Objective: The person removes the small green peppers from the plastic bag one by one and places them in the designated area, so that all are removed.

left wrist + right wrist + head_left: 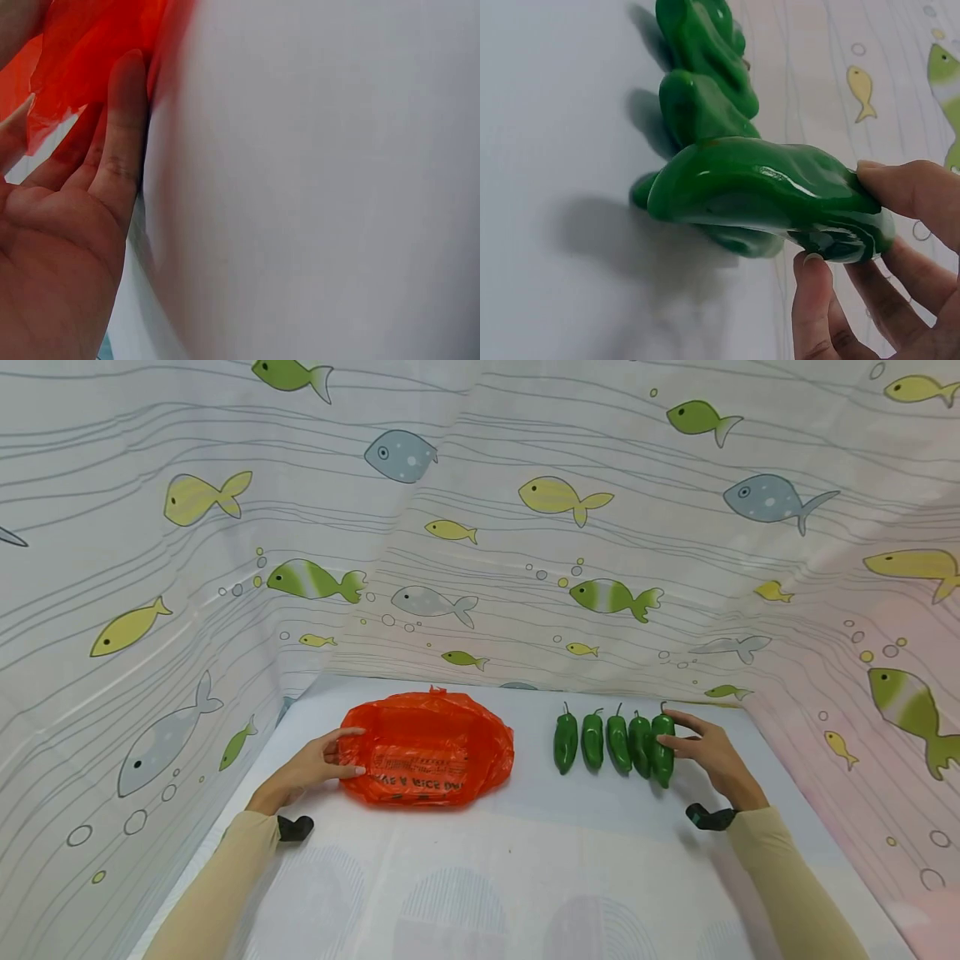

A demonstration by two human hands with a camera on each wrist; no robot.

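On white tabletop (480,877) our left hand (303,770) pinches the orange plastic bag (427,748); right hand (712,758) grips the rightmost green pepper (662,748) (of five).

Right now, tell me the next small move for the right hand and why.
Probably lift the rightmost pepper clear of the row. The right hand already pinches it between thumb and fingers, as the right wrist view shows, while four more peppers lie beside it. The left hand holds the edge of the orange plastic bag, which seems ready to receive it.
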